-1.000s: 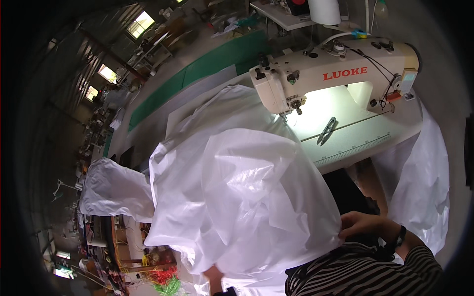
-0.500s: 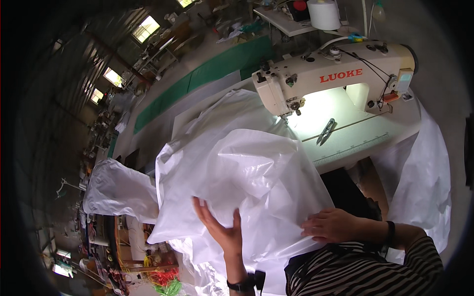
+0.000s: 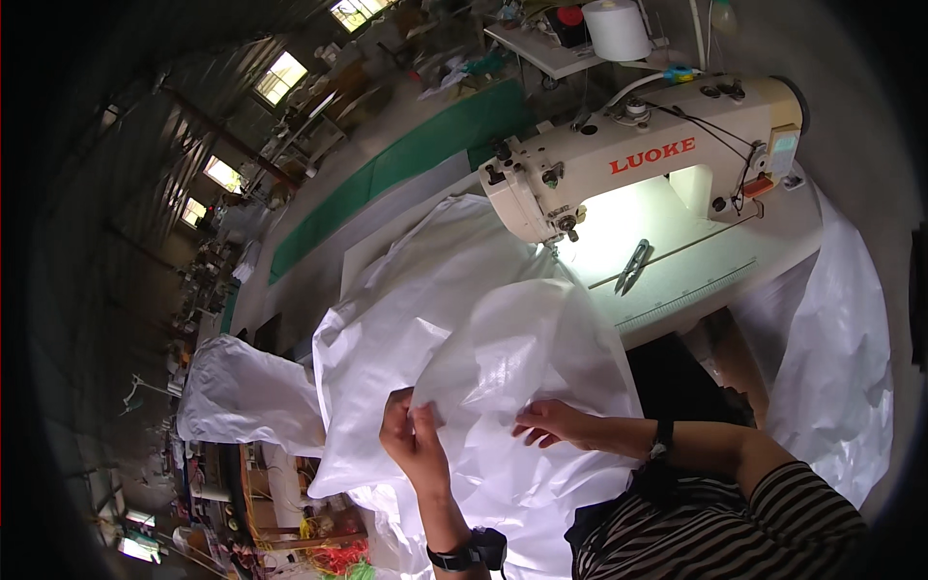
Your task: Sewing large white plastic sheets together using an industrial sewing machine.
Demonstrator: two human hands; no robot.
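White, slightly shiny plastic sheeting (image 3: 512,329) spreads over the sewing table and hangs down in front of me. My left hand (image 3: 414,440) is closed on a raised fold of this sheeting, with the fingers curled behind it. To its right, my right hand (image 3: 561,425) lies over the sheeting, fingers bent and a little apart, with no fold visibly pinched. Beyond both hands stands a cream sewing machine (image 3: 648,159) with its work light on. The sheeting reaches up to the needle area; what lies exactly under the presser foot is hard to make out.
Grey thread snips (image 3: 633,267) lie on the machine bed. A white thread cone (image 3: 617,31) stands behind the machine. More white sheeting (image 3: 836,358) hangs off the right side, and another piece (image 3: 246,396) sticks out left. A green strip (image 3: 406,159) lies beyond the table.
My left hand went from spread fingers to gripping the sheeting. My right hand slid left toward it. The fold between them has shifted, and the view has turned slightly.
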